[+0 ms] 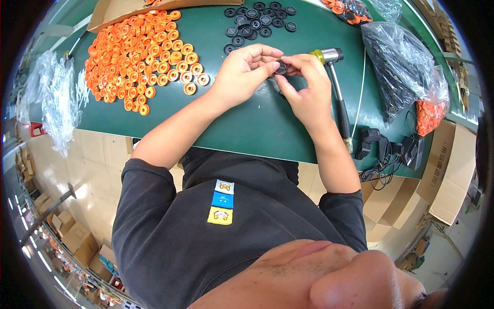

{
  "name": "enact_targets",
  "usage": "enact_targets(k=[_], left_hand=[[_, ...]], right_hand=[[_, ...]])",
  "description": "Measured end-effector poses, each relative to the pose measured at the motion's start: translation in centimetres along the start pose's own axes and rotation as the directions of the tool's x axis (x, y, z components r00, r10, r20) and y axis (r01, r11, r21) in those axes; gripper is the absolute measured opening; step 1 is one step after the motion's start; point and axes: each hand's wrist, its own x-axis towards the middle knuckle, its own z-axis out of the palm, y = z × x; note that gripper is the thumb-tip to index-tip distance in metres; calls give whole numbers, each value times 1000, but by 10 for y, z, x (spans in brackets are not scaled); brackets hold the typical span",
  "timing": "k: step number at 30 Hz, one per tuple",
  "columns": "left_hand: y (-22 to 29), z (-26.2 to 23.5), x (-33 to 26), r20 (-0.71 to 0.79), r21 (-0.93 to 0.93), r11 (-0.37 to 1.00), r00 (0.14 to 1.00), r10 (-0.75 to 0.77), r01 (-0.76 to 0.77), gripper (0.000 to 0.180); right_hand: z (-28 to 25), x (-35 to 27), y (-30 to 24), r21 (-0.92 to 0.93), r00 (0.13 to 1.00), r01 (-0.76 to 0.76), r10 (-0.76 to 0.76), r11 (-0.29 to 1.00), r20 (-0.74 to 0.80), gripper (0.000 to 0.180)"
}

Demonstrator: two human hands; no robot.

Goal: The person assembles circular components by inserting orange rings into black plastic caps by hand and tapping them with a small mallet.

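Both my hands meet over the green table (247, 123) and pinch one small black ring part (281, 67) between their fingertips. My left hand (242, 72) comes in from the left with its thumb and fingers on the part. My right hand (307, 87) grips it from the right. Most of the part is hidden by my fingers. Several loose black ring parts (254, 20) lie just beyond my hands. A wide heap of orange round parts (141, 56) spreads to the left of my left hand.
A hammer (337, 87) with a yellow and metal head lies right of my right hand. Clear bags of black parts (399, 67) and orange parts (429, 116) sit at the right. A cardboard box (110, 13) stands at the back left, plastic bags (54, 98) at the left edge, black cabled devices (391, 149) at the right front.
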Motion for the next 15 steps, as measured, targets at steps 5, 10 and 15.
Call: enact_targets(k=[5, 10, 15], left_hand=[[-1, 2, -2, -8, 43, 995, 996, 90, -90, 23], [2, 4, -1, -33, 96, 994, 997, 63, -59, 24], [-3, 3, 0, -57, 109, 994, 998, 17, -11, 24]], right_hand=[[7, -2, 19, 403, 968, -244, 247, 882, 45, 33], [6, -2, 22, 433, 932, -362, 335, 826, 139, 31], [1, -1, 23, 554, 855, -514, 446, 655, 265, 23]])
